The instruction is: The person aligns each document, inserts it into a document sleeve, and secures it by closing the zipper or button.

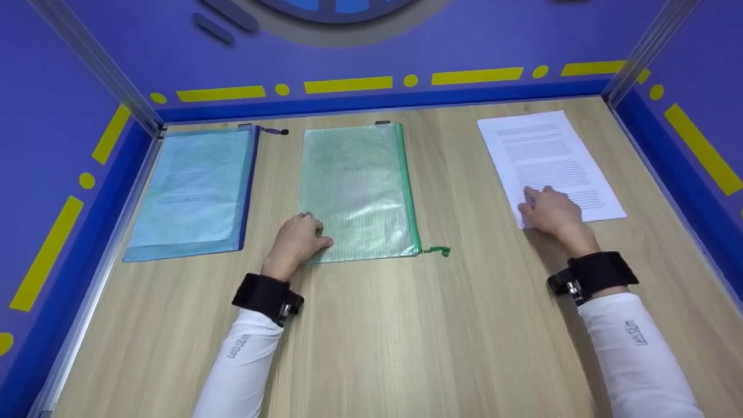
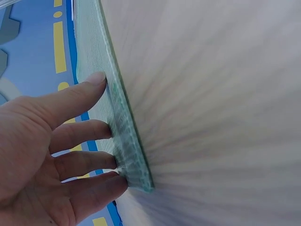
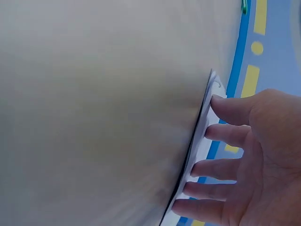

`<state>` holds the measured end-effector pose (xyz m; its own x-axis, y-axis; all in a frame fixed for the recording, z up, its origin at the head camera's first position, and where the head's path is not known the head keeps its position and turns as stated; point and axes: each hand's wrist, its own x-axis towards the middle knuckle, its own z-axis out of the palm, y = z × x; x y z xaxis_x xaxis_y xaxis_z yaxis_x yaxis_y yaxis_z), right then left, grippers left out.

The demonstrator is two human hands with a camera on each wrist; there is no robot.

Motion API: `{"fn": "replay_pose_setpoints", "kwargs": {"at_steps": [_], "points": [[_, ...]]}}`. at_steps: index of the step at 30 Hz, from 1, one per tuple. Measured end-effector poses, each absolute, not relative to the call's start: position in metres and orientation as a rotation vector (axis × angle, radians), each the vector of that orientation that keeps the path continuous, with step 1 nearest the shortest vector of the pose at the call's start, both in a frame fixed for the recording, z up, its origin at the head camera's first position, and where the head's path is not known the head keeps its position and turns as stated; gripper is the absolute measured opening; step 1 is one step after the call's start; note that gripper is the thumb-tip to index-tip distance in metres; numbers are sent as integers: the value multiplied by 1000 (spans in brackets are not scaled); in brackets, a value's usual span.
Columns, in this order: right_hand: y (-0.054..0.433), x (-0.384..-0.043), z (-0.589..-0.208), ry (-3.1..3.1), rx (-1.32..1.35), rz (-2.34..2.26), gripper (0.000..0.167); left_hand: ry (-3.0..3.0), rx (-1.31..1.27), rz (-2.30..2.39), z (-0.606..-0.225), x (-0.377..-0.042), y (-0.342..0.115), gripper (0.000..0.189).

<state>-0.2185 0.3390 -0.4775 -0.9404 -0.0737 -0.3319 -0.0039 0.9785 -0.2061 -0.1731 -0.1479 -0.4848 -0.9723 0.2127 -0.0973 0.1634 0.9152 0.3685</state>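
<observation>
A translucent green zip pouch [image 1: 357,186] lies flat in the middle of the table, its zip along the right side. My left hand [image 1: 297,241] touches its near left corner with spread fingertips; the left wrist view shows the thumb and fingers [image 2: 89,162] resting on the pouch near its edge. Further right lies a stack of printed paper [image 1: 543,151], turned slightly askew. The fingertips of my right hand [image 1: 551,212] rest on the near left part of the sheets. In the right wrist view the fingers [image 3: 211,168] are spread apart along the paper edge [image 3: 202,136].
A blue zip pouch [image 1: 194,191] with printed sheets inside lies at the left, a dark pull tab [image 1: 276,132] at its far corner. The green pouch's pull cord [image 1: 438,251] sticks out rightward. Purple panels with yellow marks [image 1: 348,85] wall the wooden table [image 1: 395,337].
</observation>
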Motion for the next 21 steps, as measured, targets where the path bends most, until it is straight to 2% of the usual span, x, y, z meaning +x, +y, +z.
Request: {"fn": "replay_pose_setpoints", "kwargs": {"at_steps": [16,21], "points": [[277,-205,-476,2856,-136,-247,52,2932,311,609,-486,-173,-146,21],[259,-206,-478,2871,-162,-243,50,2927,294,610,-485,-173,-149,26]]}}
